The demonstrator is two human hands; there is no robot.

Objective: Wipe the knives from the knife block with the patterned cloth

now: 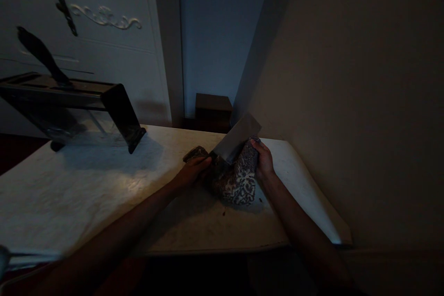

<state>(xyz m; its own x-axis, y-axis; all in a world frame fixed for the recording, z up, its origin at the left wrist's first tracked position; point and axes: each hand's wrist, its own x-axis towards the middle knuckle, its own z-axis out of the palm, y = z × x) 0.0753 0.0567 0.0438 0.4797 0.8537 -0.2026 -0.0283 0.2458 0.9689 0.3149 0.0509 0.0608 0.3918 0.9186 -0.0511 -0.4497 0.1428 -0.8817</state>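
Note:
In the head view my left hand (192, 171) is wrapped around the dark handle of a cleaver (237, 138). Its broad metal blade points up and to the right. My right hand (264, 157) grips the upper end of a dark cloth (244, 180) with a pale swirling pattern, beside the blade. The cloth hangs down in folds to the tabletop, and part of the blade's lower edge is hidden behind it. Just behind my left hand lies a small dark brown item (196, 153), too dim to name.
A knife block (114, 95) with see-through sides and one black handle (41, 53) sticking out stands on the white tabletop (104, 185) at left. Behind are a white door (114, 51) and a dark brown box (213, 104). A wall (347, 78) borders the right side.

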